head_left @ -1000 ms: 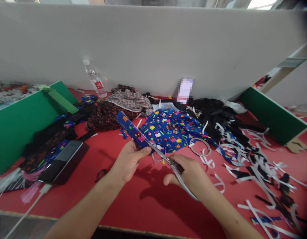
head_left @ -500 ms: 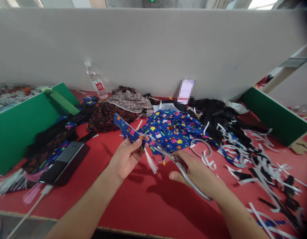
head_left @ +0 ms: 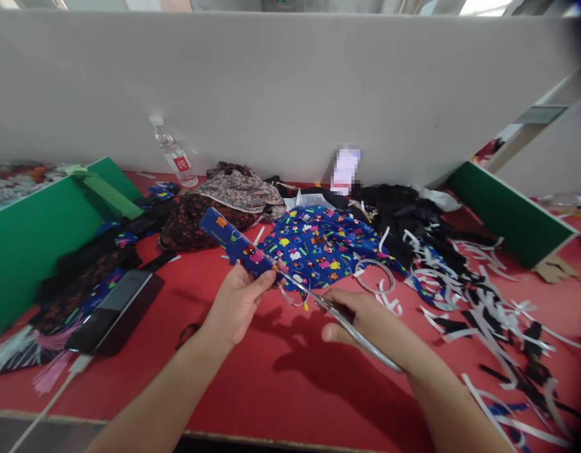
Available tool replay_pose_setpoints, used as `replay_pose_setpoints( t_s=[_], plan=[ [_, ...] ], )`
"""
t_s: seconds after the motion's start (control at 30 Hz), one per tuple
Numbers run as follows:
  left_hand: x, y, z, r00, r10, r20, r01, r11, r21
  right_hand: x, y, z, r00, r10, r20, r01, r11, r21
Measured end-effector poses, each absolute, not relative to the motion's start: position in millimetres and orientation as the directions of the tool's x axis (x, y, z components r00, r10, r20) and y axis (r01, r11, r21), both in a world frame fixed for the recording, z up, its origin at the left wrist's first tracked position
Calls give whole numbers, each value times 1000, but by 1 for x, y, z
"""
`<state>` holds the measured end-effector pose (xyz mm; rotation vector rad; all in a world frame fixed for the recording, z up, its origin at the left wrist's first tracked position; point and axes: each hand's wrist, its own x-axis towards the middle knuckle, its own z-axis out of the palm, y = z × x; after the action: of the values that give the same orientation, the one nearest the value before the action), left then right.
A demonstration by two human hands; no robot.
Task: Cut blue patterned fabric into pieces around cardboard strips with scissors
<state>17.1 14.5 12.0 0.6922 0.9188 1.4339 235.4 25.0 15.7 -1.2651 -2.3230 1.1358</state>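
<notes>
My left hand [head_left: 236,303] pinches a long blue patterned fabric strip [head_left: 231,240] between thumb and fingers and holds it slanted up to the left above the red table [head_left: 276,384]. My right hand [head_left: 368,327] is closed round the handles of metal scissors [head_left: 319,303]. Their blades point up-left and meet the strip's end at my left thumb. A thin white trimming hangs below the blades.
A blue patterned cloth [head_left: 326,246] lies just behind the hands, with floral and black garments beyond. White and black strips [head_left: 479,302] litter the right side. A water bottle [head_left: 172,153] stands by the grey wall. Green dividers [head_left: 40,226] flank the table. A dark flat device [head_left: 114,308] lies left.
The scissors have closed along the strip's end. The white trimming that hung loose half a second ago has dropped away, and both hands have shifted slightly left.
</notes>
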Motion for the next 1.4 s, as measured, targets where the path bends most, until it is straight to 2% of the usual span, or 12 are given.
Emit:
replay_pose_setpoints(
  t_s=[0.23,0.53,0.77,1.4],
  plan=[
    [20,12,9,-42,997,-60,-480,33,876,229,22,16,-585,806,-89,567,328,-755],
    [27,7,4,79,991,-105,-498,130,857,222,19,6,-539,842,-25,562,338,-755],
    [28,7,2,85,993,-85,-544,117,831,216,17,4,-496,865,70,601,401,-692],
    [27,11,1,82,985,-152,-651,169,740,215,18,-1,-507,856,97,621,441,-648]
  ],
)
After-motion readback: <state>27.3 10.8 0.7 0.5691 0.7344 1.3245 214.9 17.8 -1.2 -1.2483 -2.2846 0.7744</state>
